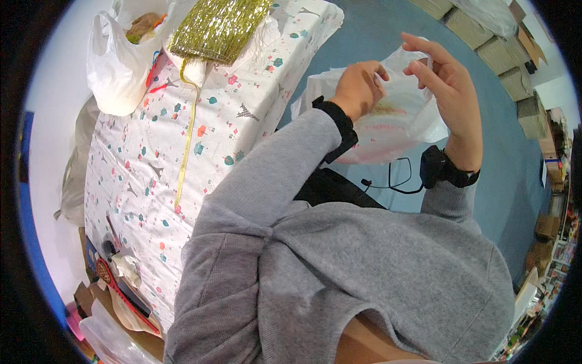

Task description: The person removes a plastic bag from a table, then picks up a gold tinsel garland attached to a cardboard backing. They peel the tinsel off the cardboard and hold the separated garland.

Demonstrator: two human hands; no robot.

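A thin white plastic bag point(386, 136) with faint red print spreads beyond my lap, beside the table. Over its near left side is my left hand point(363, 86), back upward, fingers curled; whether they pinch the film is hidden. My right hand point(448, 86) is at the bag's right edge, thumb and forefinger apart. Its other fingers are partly hidden, so a grip on the bag cannot be told. On the patterned tablecloth point(218, 132) to my left lies a bundle of shiny gold-green tinsel fringe point(223, 32). A yellow ribbon point(186, 150) trails from it toward me.
A white carrier bag point(113, 68) with a brown fuzzy item point(145, 27) stands at the table's far left. Nearer lies a red-rimmed hairbrush point(122, 291) by a cardboard box point(86, 295). A black cable point(404, 189) hangs near my right wrist. Cardboard boxes point(500, 54) line the right wall.
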